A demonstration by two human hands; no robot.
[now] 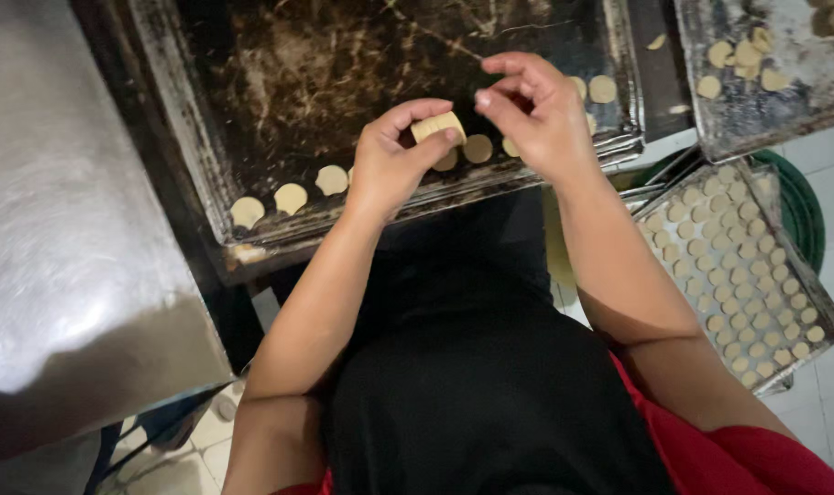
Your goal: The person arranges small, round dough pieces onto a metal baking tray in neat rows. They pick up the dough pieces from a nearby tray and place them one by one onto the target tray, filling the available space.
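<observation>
Left hand (391, 156) clamped on a short stack of dough discs (437, 126), thumb and fingers round it like a roll, held just above the near rim of the dark baking tray (279, 82). Right hand (536, 110) at 3 o'clock of the stack, fingertips pinched together, probably on one thin disc peeled off the stack; can't tell for sure, the disc is too small to make out. Stack held close so the right hand can likely pick singles from it. Laid discs (291, 197) run in a row along the tray's near edge, spaced apart, from 8 o'clock of the left hand through to 2 o'clock of the right hand; some hidden behind both hands. Filled tray (738, 275) of tight disc rows at 4 o'clock, lower down, over a green tub (797, 197). Another tray (765, 73) at 2 o'clock, cut off, loose discs heaped. Steel counter (69, 229) at 9 o'clock, blurred
</observation>
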